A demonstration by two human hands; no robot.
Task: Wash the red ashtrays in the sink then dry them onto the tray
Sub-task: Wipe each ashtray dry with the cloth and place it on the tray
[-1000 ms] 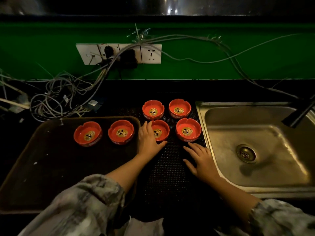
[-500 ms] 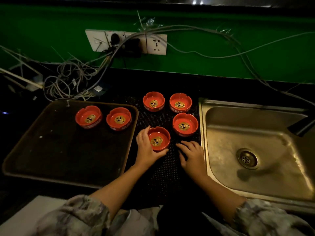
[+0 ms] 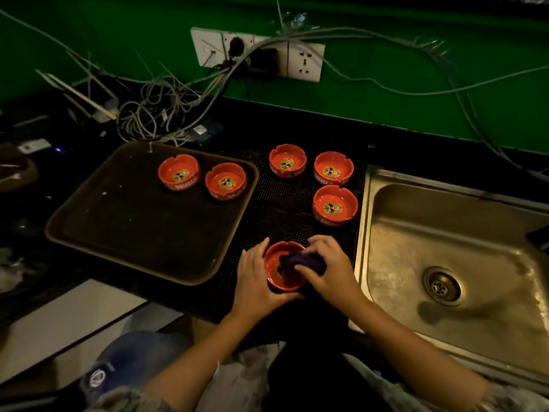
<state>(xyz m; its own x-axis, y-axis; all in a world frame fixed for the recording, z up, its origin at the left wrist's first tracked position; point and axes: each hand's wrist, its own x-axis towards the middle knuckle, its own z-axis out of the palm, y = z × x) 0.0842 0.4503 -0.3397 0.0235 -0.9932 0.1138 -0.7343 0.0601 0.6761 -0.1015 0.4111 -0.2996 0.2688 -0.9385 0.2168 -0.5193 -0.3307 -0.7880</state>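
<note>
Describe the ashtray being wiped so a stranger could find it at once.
Start at the steel sink and look left to the dark dotted mat. The ashtray being wiped sits nearest the counter's front edge. Unlike the three others on the mat, the left hand cups it while the right hand presses a dark cloth inside.

**A dim corner with a green wall and loose cables**

The room is dark, and the light is weak and warm. Behind the black worktop [image 3: 297, 120] stands a green wall [image 3: 416, 55]. On this wall sits a white socket panel [image 3: 306, 62] with a black plug [image 3: 263, 62] in it. Many grey cables [image 3: 160, 114] hang from the sockets and lie in a tangle on the worktop at the left. A black dotted mat [image 3: 279, 215] covers the middle part.
</note>
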